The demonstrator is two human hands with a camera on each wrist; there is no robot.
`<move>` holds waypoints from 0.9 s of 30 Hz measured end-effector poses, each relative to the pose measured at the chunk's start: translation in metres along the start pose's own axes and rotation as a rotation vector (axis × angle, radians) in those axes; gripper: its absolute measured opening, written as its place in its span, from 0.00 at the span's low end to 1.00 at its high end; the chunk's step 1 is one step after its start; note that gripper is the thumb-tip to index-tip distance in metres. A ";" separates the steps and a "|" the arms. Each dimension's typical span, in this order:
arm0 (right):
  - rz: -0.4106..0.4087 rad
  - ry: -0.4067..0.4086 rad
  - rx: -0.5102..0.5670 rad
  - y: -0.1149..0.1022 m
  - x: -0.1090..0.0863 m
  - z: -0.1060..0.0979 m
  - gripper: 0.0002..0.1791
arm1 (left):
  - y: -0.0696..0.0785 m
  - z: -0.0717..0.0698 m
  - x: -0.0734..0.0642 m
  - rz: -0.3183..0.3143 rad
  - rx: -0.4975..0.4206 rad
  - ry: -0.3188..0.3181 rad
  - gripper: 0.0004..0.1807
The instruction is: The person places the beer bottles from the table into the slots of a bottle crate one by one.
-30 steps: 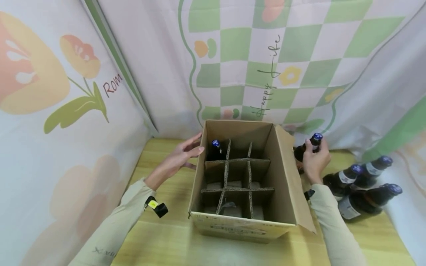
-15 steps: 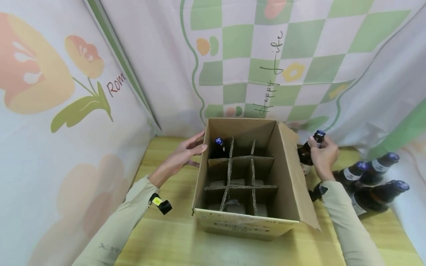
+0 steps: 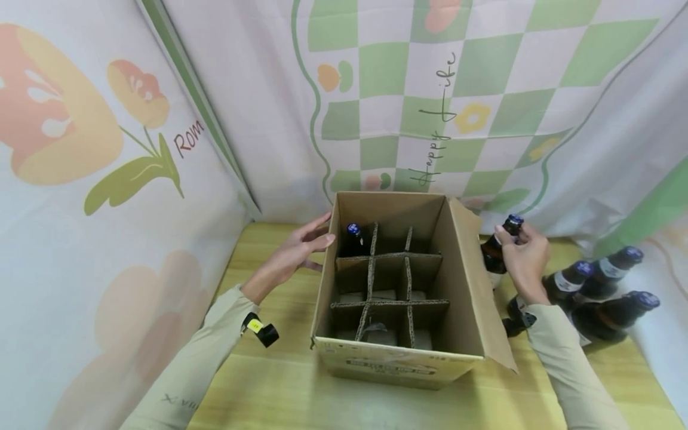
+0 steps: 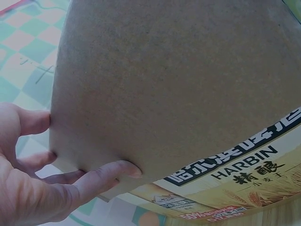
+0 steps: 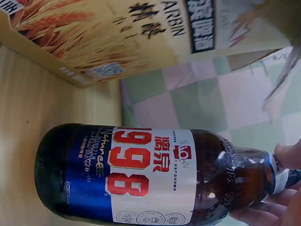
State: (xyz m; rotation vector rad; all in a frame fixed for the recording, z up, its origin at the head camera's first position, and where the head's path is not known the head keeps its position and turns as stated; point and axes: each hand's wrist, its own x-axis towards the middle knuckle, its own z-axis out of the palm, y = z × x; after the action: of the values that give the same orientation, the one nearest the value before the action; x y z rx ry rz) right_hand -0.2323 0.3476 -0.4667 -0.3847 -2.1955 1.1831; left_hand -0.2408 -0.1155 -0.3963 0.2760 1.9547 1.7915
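My left hand (image 3: 292,251) is touching the side of a big cardboard box (image 3: 395,364). Its fingers are spread apart, with the thumb flat on the plain brown cardboard (image 4: 174,84) and the other tips at the edge. It isn't gripping anything.

My right hand (image 3: 529,254) is on the other side of the box. Its thumb and fingers are wrapped snugly round the neck of a brown bottle (image 5: 153,174). The bottle has a blue cap, and a white and blue label with a red 1998 on it. I can't tell if its bottom touches the wooden counter (image 3: 252,370).

The box sits between my two hands, with its top flap (image 3: 478,292) hanging out just beside the bottle I'm holding. Inside, cardboard walls make nine little rooms. Another bottle (image 3: 353,229) with a blue cap stands in the far corner room closest to my left hand.

Three more bottles (image 3: 602,316) stand close together to the right of my right wrist. Past both hands hangs a cloth (image 3: 381,68) with green and white squares.
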 end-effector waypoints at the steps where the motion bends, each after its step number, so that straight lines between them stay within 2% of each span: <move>1: -0.007 -0.001 0.002 -0.003 0.000 -0.001 0.16 | 0.000 0.000 0.000 0.000 0.000 0.001 0.38; 8: -0.084 0.015 -0.016 -0.028 0.002 -0.012 0.19 | 0.001 -0.001 0.002 0.007 0.007 -0.004 0.38; 16: -0.079 -0.033 -0.010 -0.049 0.001 -0.021 0.24 | 0.001 -0.002 0.000 0.005 0.008 -0.008 0.38; 19: -0.141 -0.009 0.003 -0.054 0.001 -0.024 0.26 | 0.001 -0.001 -0.001 0.002 0.007 -0.006 0.38; 23: -0.227 0.017 0.012 -0.063 -0.001 -0.030 0.26 | 0.000 -0.001 -0.001 0.003 0.001 -0.004 0.39; 27: -0.240 -0.010 0.024 -0.077 -0.002 -0.036 0.19 | -0.001 -0.001 0.000 0.007 -0.007 -0.003 0.39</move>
State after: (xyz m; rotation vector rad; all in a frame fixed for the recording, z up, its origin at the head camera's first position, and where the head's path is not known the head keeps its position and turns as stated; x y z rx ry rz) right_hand -0.2051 0.3271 -0.3887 -0.1019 -2.1632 1.0799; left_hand -0.2408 -0.1168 -0.3969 0.2831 1.9474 1.8005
